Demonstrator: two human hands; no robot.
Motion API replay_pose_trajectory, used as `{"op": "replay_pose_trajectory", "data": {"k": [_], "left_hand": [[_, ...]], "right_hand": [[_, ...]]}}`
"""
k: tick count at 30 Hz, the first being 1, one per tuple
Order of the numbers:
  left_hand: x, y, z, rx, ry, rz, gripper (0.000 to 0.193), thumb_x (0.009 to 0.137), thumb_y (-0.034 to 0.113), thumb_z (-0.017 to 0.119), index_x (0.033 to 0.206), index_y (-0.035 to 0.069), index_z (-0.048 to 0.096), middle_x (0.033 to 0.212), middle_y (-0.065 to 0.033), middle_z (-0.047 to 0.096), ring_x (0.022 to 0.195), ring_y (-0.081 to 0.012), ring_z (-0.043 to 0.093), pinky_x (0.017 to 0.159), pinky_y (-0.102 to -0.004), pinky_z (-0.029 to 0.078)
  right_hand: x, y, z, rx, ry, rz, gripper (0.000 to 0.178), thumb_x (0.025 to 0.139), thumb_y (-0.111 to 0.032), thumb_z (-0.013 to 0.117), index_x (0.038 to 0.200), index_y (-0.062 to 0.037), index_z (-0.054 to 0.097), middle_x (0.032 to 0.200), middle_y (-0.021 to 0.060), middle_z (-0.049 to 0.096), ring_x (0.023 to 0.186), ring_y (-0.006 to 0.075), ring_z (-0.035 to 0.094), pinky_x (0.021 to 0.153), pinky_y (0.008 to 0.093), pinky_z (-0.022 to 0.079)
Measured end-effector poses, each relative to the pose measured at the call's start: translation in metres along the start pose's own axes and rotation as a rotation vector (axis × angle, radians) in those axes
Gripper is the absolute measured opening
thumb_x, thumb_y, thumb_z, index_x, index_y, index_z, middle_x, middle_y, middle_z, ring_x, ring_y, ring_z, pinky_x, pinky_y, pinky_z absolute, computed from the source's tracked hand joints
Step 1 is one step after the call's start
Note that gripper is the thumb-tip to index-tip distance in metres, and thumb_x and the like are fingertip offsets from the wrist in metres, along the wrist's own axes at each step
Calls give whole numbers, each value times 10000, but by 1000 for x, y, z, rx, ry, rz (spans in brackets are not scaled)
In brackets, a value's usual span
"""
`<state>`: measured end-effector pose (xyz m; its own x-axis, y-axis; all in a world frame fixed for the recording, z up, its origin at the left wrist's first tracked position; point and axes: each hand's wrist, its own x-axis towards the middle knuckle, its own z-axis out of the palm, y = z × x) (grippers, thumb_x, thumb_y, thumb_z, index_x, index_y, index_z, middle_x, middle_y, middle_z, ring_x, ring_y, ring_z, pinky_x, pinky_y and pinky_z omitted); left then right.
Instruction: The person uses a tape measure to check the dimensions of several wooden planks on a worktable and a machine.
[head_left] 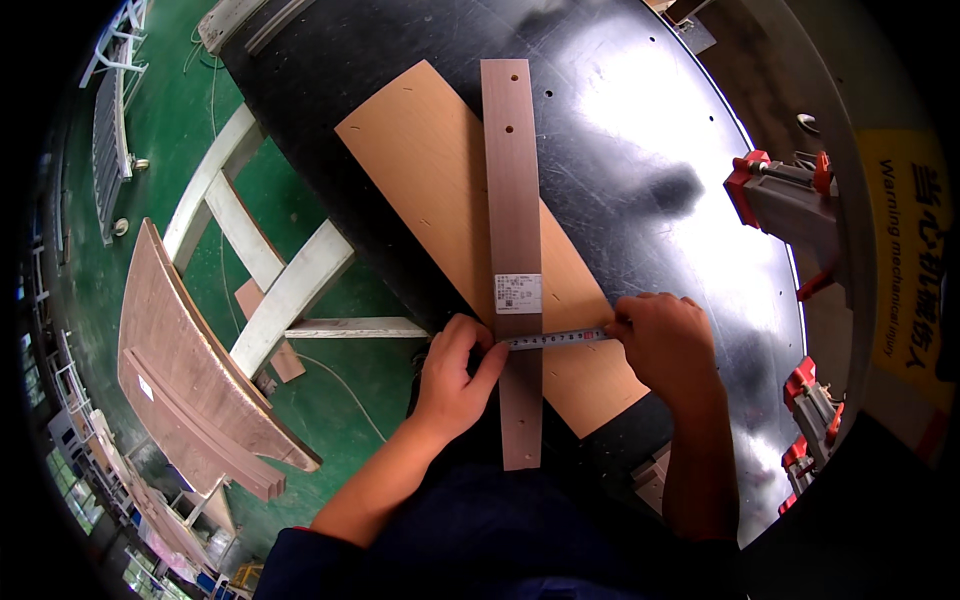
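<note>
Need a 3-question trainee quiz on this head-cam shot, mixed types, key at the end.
1. What spans from the left grip to the right grip?
A) a cord
B) a measuring tape
C) a clamp

2. True or false: the light wood panel lies on top of the narrow brown strip.

3. How many dark holes show in the strip between its white label and its far end?

Key: 1. B. 2. False; the strip lies across the panel. 3. Two.
</note>
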<state>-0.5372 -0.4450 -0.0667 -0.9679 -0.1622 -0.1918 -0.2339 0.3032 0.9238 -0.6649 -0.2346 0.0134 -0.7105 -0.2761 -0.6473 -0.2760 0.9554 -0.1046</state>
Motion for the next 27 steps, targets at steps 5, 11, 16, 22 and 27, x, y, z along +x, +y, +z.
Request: {"op": "replay_pose_trajectory", "data": {"k": [5, 11, 16, 22, 27], "left_hand": [[0, 1, 2, 5, 20, -28, 163, 891, 94, 691, 857, 21, 549, 823, -109, 548, 758, -294, 550, 703, -381, 408], [2, 6, 8, 9, 65, -76, 180, 906, 124, 677, 841, 15, 548, 805, -108, 544, 749, -297, 545, 703, -390, 408], [3, 8, 9, -3, 74, -100, 177, 900, 117, 669, 832, 9, 545, 798, -115, 537, 742, -303, 544, 692, -397, 405], [3, 9, 9, -2, 76, -104, 178, 899, 119, 663, 827, 8, 544, 798, -119, 535, 738, -308, 542, 685, -402, 401], [3, 8, 10, 13, 66, -99, 182, 904, 109, 655, 832, -4, 532, 806, -117, 519, 733, -277, 527, 682, -378, 403]], "right_hand": [[2, -1, -5, 1, -31, 6, 178, 970, -276, 629, 924, -141, 735, 892, 43, 703, 947, 263, 666, 882, 428, 465], [4, -4, -10, 14, -97, 50, 167, 968, -271, 630, 936, -146, 737, 895, 48, 711, 958, 267, 669, 914, 430, 460], [6, -7, -14, 19, -142, 95, 218, 951, -333, 643, 948, -142, 748, 902, 60, 725, 951, 274, 678, 936, 430, 468], [8, -13, -22, 8, -202, 129, 289, 954, -404, 637, 979, -145, 763, 896, 63, 737, 922, 266, 697, 911, 418, 493], [10, -13, -24, 28, -239, 162, 314, 959, -431, 641, 977, -145, 771, 863, 60, 735, 898, 252, 701, 911, 411, 494]]}}
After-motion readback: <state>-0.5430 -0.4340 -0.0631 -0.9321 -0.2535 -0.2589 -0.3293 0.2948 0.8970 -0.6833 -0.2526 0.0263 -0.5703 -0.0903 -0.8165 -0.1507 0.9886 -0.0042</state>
